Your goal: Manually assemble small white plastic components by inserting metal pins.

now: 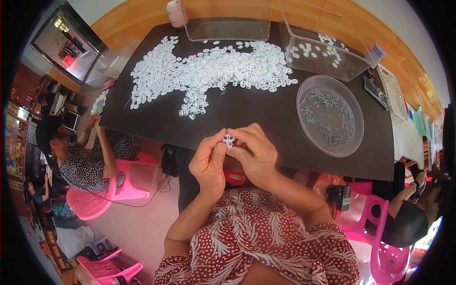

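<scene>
— Holding the white part point(228, 140) between us and the worktop point(247, 121), are we?

— Yes. Our left hand point(209, 164) pinches it from the left with thumb and forefinger, and our right hand point(254, 151) closes on it from the right. Both hands are clamped on that one piece, just above the worktop's near edge.

— How will it handle?

— We judge it light and stiff, a small moulded plastic thing with holes through it. Smooth too, so it could slip or flick away if we squeeze unevenly. Best to grip it by its outer rim with the fingertips and keep the holes free.

— And the rest of them?

— A wide pile point(209, 71) of the same white pieces lies spread across the far half of the dark worktop, well apart from our hands. To the right sits a round clear dish point(351, 137) with small greyish bits in it; we cannot tell what they are. Behind it stands a clear bin point(354, 71) holding a few white pieces, and another clear bin point(228, 34) beside that.

— Anyone else about?

— A person in a dotted dress point(83, 164) sits at the left on a pink chair point(90, 202).
</scene>
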### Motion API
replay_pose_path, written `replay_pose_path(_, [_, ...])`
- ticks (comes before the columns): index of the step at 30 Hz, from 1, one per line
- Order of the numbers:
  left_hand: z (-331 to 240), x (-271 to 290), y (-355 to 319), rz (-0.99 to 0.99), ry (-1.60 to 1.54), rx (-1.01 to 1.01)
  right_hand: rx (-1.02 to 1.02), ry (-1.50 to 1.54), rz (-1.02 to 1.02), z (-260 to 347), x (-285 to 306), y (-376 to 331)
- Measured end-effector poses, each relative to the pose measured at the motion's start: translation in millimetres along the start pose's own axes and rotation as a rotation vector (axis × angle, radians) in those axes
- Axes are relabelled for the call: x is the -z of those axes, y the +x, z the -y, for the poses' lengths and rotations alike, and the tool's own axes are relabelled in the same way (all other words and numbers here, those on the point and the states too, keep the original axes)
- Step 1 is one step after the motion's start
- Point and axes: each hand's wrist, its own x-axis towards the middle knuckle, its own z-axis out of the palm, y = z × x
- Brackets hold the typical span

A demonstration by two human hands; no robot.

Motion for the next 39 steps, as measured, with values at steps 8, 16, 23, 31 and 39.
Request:
replay_pose_path(8, [-7.9, 6.2, 4.2, -0.010, 0.028, 0.023, -0.029, -0.036, 0.062, 7.5, -4.5, 4.7])
replay_pose_path(16, [-5.1, 9.1, 6.0, 0.014, 0.026, 0.017, -0.204, 0.119, 0.053, 0.9, -3.7, 8.6])
replay_pose_path(23, [-4.8, 12.4, 7.2, -0.027, 0.097, 0.017, -0.411, 0.357, 0.005, 7.5, -15.7, 12.5])
replay_pose_path(31, [-1.3, 15.3, 11.5, -0.020, 0.122, -0.002, -0.405, 0.324, -0.031, 3.2, -22.3, 11.8])
replay_pose_path(39, [-1.6, 23.4, 19.6, 0.012, 0.140, 0.000, -0.403, 0.298, -0.063, 4.9, -30.7, 12.6])
